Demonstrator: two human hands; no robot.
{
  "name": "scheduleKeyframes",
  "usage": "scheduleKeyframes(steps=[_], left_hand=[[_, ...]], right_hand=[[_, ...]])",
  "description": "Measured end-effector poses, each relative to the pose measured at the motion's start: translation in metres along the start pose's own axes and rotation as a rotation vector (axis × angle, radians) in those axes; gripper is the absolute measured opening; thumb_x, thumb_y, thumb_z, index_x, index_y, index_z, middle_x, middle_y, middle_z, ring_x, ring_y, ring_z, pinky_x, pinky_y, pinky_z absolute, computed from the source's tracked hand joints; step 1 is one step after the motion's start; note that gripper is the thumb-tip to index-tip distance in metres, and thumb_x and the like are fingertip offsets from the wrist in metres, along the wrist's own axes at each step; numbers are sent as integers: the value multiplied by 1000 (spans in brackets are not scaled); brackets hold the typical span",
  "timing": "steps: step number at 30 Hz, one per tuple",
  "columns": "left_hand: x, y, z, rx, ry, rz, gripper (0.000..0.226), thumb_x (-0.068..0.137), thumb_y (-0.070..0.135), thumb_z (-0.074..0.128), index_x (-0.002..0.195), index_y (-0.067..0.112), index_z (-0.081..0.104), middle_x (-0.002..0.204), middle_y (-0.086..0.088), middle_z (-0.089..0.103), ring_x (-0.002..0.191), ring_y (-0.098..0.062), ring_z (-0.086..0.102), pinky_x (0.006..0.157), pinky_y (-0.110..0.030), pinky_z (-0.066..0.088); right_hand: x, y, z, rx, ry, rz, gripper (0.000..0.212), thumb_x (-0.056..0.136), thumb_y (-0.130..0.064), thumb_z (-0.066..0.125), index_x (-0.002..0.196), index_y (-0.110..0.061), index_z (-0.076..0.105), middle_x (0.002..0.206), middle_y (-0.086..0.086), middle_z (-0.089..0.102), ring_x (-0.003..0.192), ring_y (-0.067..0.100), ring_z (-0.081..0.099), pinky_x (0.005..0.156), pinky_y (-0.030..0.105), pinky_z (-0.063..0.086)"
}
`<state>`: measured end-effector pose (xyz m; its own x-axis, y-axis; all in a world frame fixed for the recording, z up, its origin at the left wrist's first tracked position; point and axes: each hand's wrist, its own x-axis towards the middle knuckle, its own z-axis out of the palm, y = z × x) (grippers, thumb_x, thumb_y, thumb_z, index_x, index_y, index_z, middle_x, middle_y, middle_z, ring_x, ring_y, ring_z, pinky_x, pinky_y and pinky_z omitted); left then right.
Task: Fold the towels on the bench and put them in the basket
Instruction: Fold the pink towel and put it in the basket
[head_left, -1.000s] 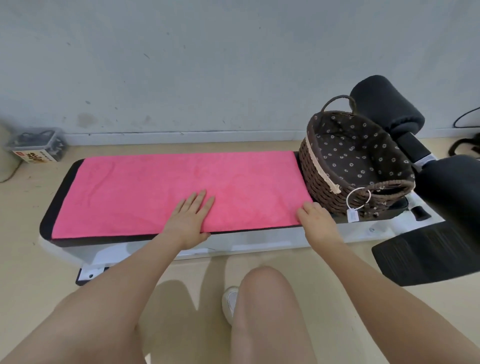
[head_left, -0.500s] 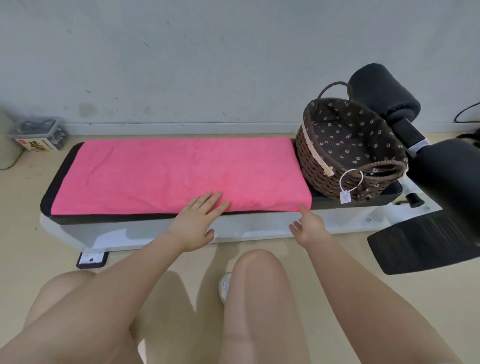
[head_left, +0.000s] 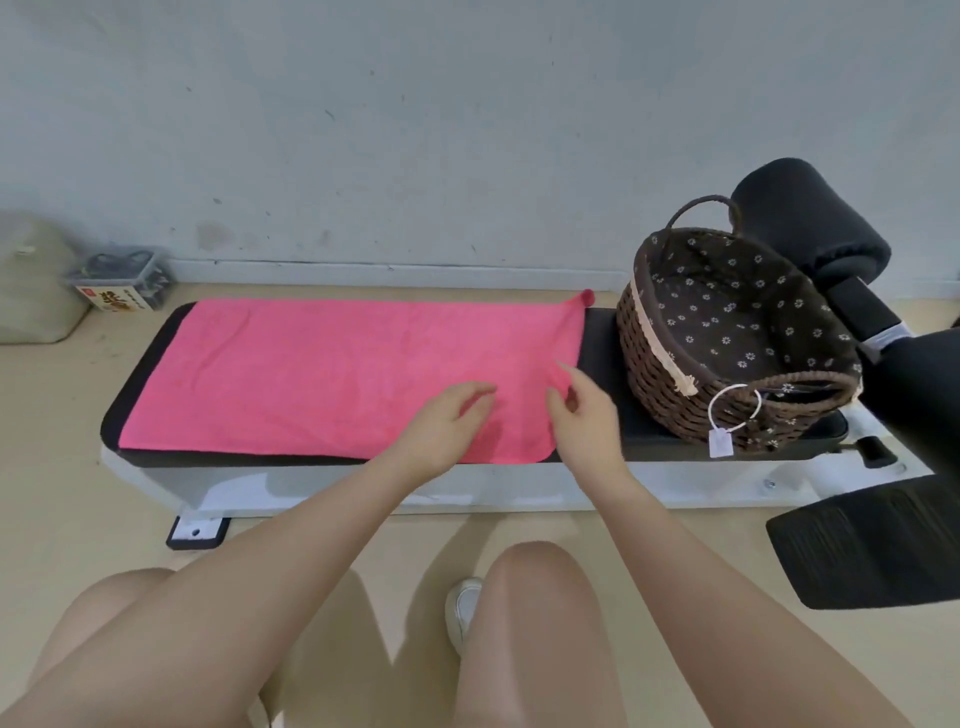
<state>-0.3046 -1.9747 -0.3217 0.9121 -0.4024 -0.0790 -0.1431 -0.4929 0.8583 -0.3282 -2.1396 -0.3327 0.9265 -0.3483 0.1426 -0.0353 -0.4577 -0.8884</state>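
One pink towel (head_left: 337, 379) lies spread flat along the black bench (head_left: 597, 332), directly under and ahead of my hands. My left hand (head_left: 441, 431) hovers over the towel's near right portion, fingers loosely curled and slightly apart, gripping nothing that I can see. My right hand (head_left: 582, 415) sits just beside it at the towel's right edge, where the cloth rises in a small fold at my fingertips; whether thumb and forefinger actually pinch it I cannot tell. Right of my right hand, the wicker basket (head_left: 654, 364) stands on the bench, its floral lining bare.
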Motion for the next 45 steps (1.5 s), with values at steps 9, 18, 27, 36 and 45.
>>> scheduleKeyframes(steps=[9,18,27,36,45], left_hand=[[80,13,5,-316,92,-366,18,92,10,52,77,4,60,73,-10,56,69,-19,52,61,-20,43],[87,-15,3,-102,33,-300,30,87,11,59,63,17,43,58,0,40,52,-14,35,49,-27,28],[88,-22,4,-152,10,-283,19,88,15,59,88,-4,61,71,-11,58,63,-18,50,63,-37,44],[51,-12,-41,-350,85,-227,23,91,13,58,69,15,50,42,10,43,36,-2,33,41,-20,28],[-42,-73,-160,-280,236,-334,20,91,18,58,91,-2,57,63,-10,52,51,-14,43,47,-23,32]], right_hand=[[37,-26,16,-207,-543,-54,22,92,-18,50,87,-3,66,68,3,62,66,19,56,70,36,47],[168,-4,30,-766,-363,-53,53,95,-5,28,144,-25,31,139,13,46,122,33,48,95,43,42],[211,20,36,-921,-249,77,30,94,-8,35,115,-12,57,117,15,59,107,34,57,85,39,46],[200,-58,63,95,-285,113,28,94,-1,36,77,-16,52,60,4,54,46,11,47,42,16,38],[168,-134,189,-68,-352,-219,11,86,-15,62,89,-7,69,91,8,67,90,18,59,86,31,44]])
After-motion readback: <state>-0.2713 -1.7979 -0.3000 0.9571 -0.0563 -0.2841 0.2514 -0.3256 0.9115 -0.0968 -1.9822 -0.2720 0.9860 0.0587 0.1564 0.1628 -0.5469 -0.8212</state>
